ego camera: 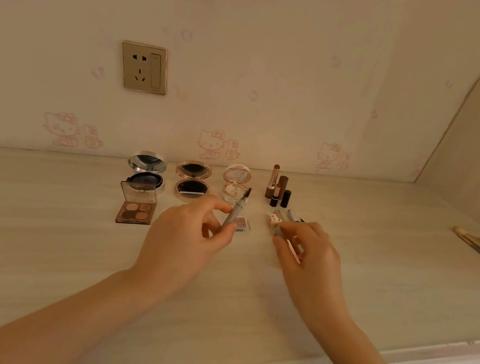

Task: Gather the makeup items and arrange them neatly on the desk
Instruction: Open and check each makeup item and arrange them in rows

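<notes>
left hand [188, 230] pinches a brow pen [236, 210] brush-up, right hand [309, 252] grips a small tool [276, 224]; compacts [192, 180] sit lined up just beyond on the worktop [60, 246], probably sorting by type.

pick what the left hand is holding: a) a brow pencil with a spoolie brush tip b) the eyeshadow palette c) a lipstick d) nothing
a: the left hand pinches a slim grey brow pencil with its dark spoolie tip pointing up and away, while the lipsticks stand near the wall and the eyeshadow palette lies open on the desk.
</notes>
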`<state>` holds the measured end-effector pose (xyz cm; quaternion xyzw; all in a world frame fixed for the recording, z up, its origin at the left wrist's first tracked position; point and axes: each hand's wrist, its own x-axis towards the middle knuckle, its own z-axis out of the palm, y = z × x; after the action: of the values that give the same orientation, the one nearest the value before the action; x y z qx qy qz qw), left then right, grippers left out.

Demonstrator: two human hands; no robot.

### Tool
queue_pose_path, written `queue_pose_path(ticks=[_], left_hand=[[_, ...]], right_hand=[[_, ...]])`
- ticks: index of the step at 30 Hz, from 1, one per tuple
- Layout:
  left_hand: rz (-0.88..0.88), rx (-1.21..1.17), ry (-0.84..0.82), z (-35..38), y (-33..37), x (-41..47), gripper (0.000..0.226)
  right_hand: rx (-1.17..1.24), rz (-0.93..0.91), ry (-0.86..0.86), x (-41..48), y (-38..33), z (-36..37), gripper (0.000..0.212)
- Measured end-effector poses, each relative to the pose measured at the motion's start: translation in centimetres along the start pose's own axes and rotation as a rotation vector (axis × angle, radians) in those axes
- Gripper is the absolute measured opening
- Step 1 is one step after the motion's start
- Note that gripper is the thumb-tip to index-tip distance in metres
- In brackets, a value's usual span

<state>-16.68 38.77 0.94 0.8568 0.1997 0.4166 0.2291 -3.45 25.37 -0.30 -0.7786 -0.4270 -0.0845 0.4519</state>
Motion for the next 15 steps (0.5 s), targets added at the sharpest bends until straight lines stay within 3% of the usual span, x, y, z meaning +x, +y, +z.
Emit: queue_pose_path(ticks=[5,15], left_hand=[[-0.006,-0.039,-0.076,1.4,1.4,1.2,0.021],[0.071,-0.001,-0.158,6.9,4.1,2.2,0.018]], right_hand=[[0.054,0.073,-0.067,0.6,1.0,-1.8,0.024],[0.077,0.135,-0.017,1.3,4.7,-5.4,0.018]])
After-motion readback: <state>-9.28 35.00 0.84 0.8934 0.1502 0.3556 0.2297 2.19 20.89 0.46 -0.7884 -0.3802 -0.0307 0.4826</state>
